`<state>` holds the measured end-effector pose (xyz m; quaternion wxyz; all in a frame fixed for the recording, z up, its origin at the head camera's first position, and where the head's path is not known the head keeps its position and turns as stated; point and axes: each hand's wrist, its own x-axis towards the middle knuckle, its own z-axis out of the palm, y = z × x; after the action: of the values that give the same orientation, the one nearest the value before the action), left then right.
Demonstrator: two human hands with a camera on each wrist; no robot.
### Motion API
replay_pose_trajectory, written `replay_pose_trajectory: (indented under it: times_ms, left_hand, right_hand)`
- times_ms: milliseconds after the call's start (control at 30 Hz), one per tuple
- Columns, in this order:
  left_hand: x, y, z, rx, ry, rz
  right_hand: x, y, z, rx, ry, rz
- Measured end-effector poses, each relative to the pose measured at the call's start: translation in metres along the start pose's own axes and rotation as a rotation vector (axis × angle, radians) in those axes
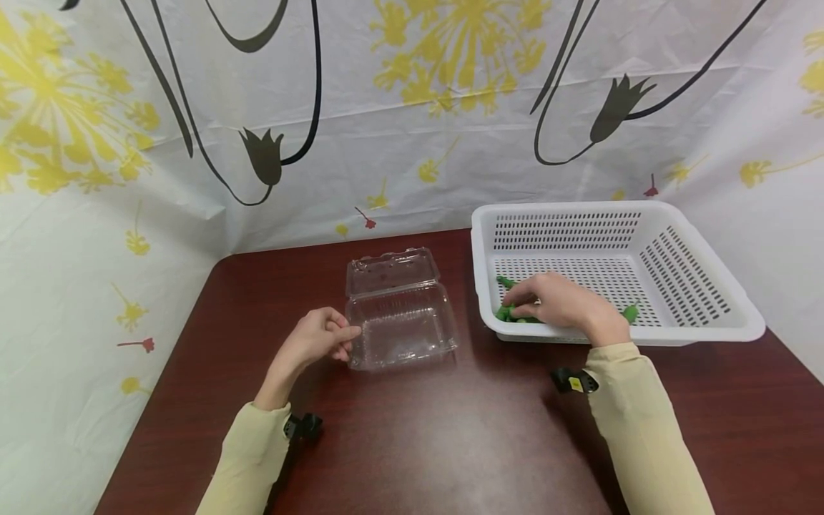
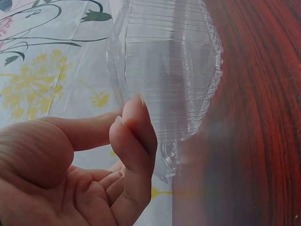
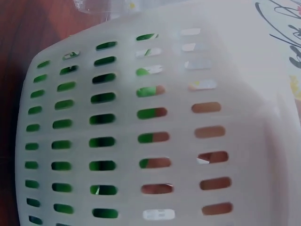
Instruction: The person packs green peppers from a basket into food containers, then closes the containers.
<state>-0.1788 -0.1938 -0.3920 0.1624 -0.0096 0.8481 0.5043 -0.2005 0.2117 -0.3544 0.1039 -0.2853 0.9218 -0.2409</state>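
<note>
Just below right fingers (image 1: pixel 524 288), green pieces (image 1: pixel 503 314)

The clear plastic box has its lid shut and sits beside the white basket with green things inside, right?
The lid isn't shut: the head view shows it open. The clear plastic box does sit beside the white basket with green things inside.

Stretches both forearms (image 1: pixel 644 429) forward, well apart; pinches with thumb (image 2: pixel 89 131) and bent fingers (image 2: pixel 139 123) of left hand (image 1: pixel 320 333); to its right, bends right hand (image 1: pixel 561 299) downward at wrist.
</note>
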Motion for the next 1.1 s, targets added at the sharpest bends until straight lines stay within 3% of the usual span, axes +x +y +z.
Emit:
replay_pose_trajectory:
  times_ms: [267,533,800,1100]
  left_hand:
    - [0.000,0.000,-0.001,0.010,0.001,-0.007]
    - [0.001,0.000,-0.001,0.005,-0.009,0.005]
    - [0.000,0.001,0.000,0.005,-0.016,0.015]
    - [0.000,-0.001,0.000,-0.003,-0.017,0.016]
  right_hand:
    - [0.005,0.001,0.002,-0.007,0.031,0.021]
    - [0.008,0.001,0.004,-0.023,0.141,0.026]
    - [0.012,0.002,0.005,-0.060,0.277,-0.021]
    - [0.011,0.000,0.005,-0.044,0.349,-0.028]
